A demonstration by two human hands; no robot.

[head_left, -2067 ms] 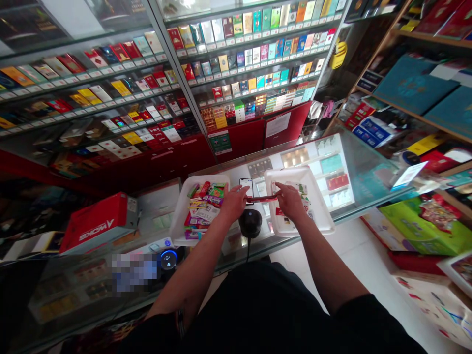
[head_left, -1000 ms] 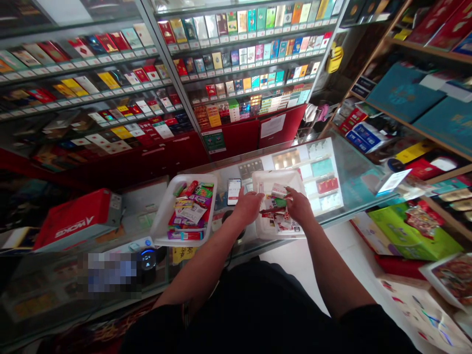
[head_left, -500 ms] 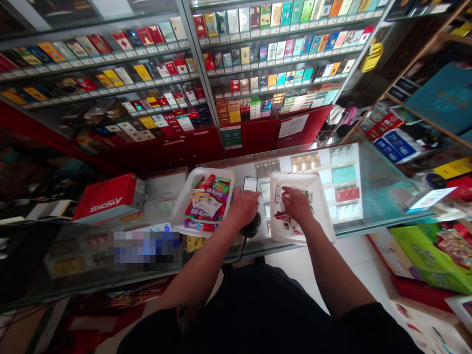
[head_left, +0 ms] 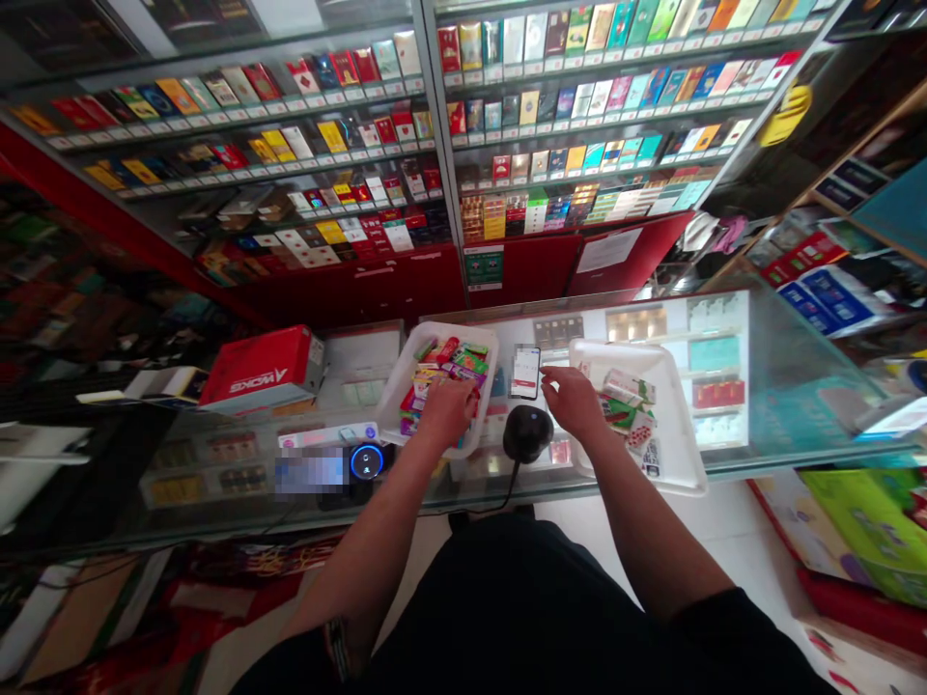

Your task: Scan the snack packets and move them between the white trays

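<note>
My left hand (head_left: 449, 413) is down in the left white tray (head_left: 493, 372), over colourful candy packets (head_left: 464, 362). Its fingers are curled among the packets, and what they grip is hidden. Near the left rim of the right white tray (head_left: 685, 439), my right hand (head_left: 572, 398) hovers with its fingers bent but apart and nothing visible in them. A phone (head_left: 526, 374) with a lit screen lies on the glass counter just left of that hand. Several small packets (head_left: 629, 386) in white, green and red lie in the right tray, partly behind my forearm.
A round black corded device (head_left: 527, 434) stands between the trays. To the left are a red shoebox-like carton (head_left: 257, 372) and a device with a blue glowing ring (head_left: 367, 461). Shelves of cigarette packs (head_left: 536, 106) rise behind the glass counter (head_left: 782, 376).
My left hand has moved left from beside the phone into the candy tray. My right hand has come out of the right tray's middle toward the phone. The camera view has shifted left.
</note>
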